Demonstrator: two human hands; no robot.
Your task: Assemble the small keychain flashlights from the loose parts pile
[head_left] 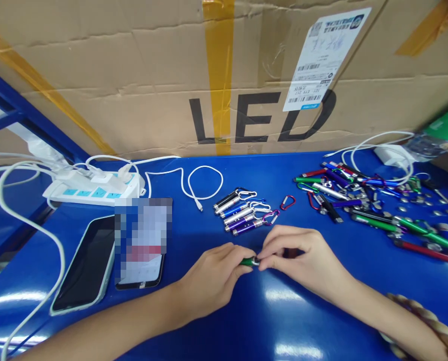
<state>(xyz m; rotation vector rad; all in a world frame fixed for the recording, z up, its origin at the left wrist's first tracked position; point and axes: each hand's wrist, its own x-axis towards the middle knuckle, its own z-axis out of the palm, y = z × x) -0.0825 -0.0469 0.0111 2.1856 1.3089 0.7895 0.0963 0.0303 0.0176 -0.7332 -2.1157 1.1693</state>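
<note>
My left hand (212, 276) is wrapped round a small green keychain flashlight (247, 261), so that only its silver end pokes out past the fingers. At that end, thumb and fingertips of my right hand (299, 250) are pinched together; any small part between them is hidden. Just beyond my hands, several finished-looking keychain flashlights (239, 213) in black, silver, blue and purple lie side by side, with carabiner clips on their ends. A loose red carabiner clip (287, 202) rests to their right.
A pile of coloured flashlights (344, 185), clips and button cells (427, 203) spreads over the right of the blue table (224, 331). On the left are two phones (86, 263), a white power strip (92, 193) and loose cables. A big cardboard box (152, 75) stands behind.
</note>
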